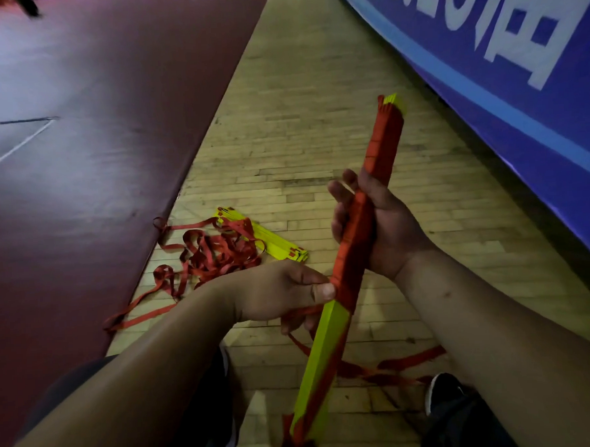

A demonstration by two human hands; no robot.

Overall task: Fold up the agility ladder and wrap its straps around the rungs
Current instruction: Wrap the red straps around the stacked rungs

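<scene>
Maroon mat (84, 170) fills the upper left, blue banner (516, 92) the upper right, wood floor (300, 122) between. At centre the right hand (387, 230) curls its fingers (339, 196) round the stacked rungs (325, 356), half wrapped in red strap (384, 143); the left hand (282, 290) pinches the strap against them.

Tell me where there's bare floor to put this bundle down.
Bare wood floor runs ahead, between the maroon mat and the blue banner. Crowded: the second ladder with tangled straps by the mat's edge, and loose strap near the shoe.
</scene>
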